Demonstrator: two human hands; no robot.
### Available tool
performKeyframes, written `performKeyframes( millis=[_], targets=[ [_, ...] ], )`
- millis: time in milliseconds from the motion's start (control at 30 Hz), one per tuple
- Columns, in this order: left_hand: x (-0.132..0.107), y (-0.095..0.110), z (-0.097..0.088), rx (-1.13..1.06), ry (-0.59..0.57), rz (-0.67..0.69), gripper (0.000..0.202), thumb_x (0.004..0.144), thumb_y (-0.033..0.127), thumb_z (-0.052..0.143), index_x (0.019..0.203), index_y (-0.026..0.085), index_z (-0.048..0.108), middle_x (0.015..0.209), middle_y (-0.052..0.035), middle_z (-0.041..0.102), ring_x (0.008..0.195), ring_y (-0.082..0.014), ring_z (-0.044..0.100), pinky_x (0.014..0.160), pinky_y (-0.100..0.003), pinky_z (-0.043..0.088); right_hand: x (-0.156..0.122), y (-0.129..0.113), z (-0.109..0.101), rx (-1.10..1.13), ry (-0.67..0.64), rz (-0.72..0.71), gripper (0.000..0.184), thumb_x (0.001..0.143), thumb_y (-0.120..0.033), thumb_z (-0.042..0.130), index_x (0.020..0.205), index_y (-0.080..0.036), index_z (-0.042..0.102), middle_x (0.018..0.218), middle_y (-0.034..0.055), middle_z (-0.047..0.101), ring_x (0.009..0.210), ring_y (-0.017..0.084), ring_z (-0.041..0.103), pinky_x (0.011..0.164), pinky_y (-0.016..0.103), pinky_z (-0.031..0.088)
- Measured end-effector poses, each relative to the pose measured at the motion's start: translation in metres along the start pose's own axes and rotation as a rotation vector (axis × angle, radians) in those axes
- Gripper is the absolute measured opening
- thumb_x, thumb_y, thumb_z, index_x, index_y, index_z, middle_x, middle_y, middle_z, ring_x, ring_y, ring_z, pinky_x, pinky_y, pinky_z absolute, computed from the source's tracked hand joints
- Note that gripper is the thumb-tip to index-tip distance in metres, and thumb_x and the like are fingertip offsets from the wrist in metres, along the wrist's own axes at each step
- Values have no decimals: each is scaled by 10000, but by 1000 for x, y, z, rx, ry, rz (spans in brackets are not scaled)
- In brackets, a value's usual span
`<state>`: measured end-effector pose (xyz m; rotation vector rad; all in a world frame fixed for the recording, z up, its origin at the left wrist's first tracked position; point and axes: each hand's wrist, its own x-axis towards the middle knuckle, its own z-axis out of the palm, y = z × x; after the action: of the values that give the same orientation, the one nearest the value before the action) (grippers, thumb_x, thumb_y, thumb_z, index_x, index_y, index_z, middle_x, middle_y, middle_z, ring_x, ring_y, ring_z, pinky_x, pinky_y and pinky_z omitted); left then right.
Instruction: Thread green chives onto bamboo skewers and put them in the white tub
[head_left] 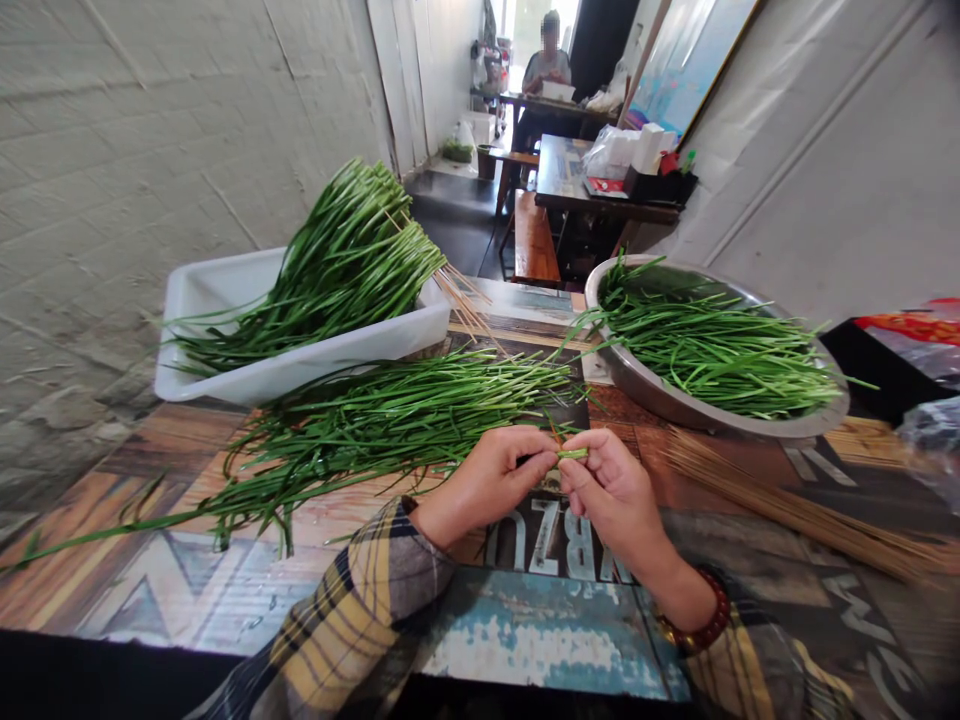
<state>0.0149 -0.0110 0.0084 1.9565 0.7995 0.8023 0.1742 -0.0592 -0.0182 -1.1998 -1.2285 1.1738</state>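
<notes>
White tub (345,352): skewered chives (337,270); steel basin (652,398): loose chives (720,350). Left hand (499,470), right hand (611,490) pinch green stems (572,454) inside table (517,650) edge.

Left grip (491,472), right grip (619,492) nearly meeting, fingertips (596,440) pinched; forearms (681,588) angled inward.
</notes>
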Motion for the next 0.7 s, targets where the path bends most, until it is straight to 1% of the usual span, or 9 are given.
performKeyframes(
  millis=[133,267,367,533,633,700],
  targets=[
    [0,2,0,8,-5,-17,249,891,180,496,698,131,645,670,-5,603,648,-112,535,629,-217,392,1,-3,0,39,-14,43,216,841,-378,626,914,-206,519,593,-72,544,389,62,474,373,173,340],
    [-1,0,5,39,55,-26,237,894,191,503,715,134,648,703,-18,634,674,-119,561,643,-217,405,2,1,-1,67,-40,87,257,849,-418,613,958,-204,521,602,-73,544,388,59,470,363,166,335],
    [-2,-1,9,81,90,-39,238,891,200,515,699,145,644,694,-18,642,661,-121,561,630,-219,405,3,5,0,78,-35,114,282,869,-454,580,975,-201,521,598,-71,542,377,58,455,346,164,313],
    [-4,-6,15,154,64,-59,239,892,195,509,694,145,632,698,-26,638,674,-130,565,634,-227,407,3,5,2,17,36,94,300,849,-474,600,794,-191,518,548,-68,518,354,55,423,345,174,305],
    [-4,-7,16,144,39,-59,242,892,196,507,690,148,629,701,-26,644,677,-131,573,646,-227,421,2,3,5,-35,85,86,304,828,-476,617,758,-198,514,515,-70,505,348,63,414,343,185,302],
    [-4,-6,13,134,-1,-44,220,884,189,519,707,151,643,712,-24,655,684,-130,584,651,-224,428,3,2,6,-64,102,85,299,820,-471,621,746,-203,511,490,-76,489,344,68,405,340,190,298]
  ],
)
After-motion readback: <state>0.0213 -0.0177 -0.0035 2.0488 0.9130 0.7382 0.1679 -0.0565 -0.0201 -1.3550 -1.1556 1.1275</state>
